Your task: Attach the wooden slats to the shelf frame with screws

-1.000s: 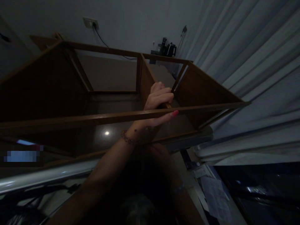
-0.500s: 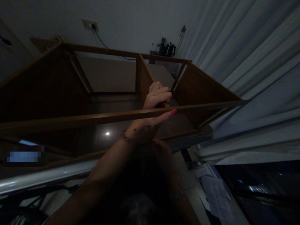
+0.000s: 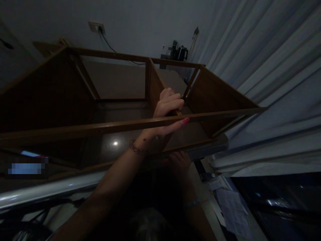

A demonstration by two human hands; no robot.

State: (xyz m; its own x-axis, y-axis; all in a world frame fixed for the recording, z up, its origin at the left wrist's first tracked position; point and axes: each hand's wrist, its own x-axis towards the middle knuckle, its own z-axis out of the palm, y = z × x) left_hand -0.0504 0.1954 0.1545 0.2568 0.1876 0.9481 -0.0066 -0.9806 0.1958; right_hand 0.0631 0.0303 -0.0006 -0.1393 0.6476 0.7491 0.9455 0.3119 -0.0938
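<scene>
A brown wooden shelf frame [image 3: 75,129] lies on a dark glossy tabletop [image 3: 117,147], open side up, with an upright divider [image 3: 155,87] in its middle. My left hand [image 3: 168,108], a bead bracelet on its wrist, is closed over the spot where the divider meets the front rail, fingers on top and thumb under the rail. My right hand [image 3: 180,162] is lower, in deep shadow, against the frame's bottom rail at the table's edge. Its fingertips are lost in the dark.
Pale curtains [image 3: 263,67] hang along the right. A dark kettle [image 3: 182,53] stands on a far surface, and a wall socket [image 3: 96,26] with a cable is behind the frame. Papers [image 3: 230,207] lie at the lower right. The room is dim.
My right hand has risen from the shadow to the frame's bottom rail. My left hand keeps its grip, and the frame has barely moved.
</scene>
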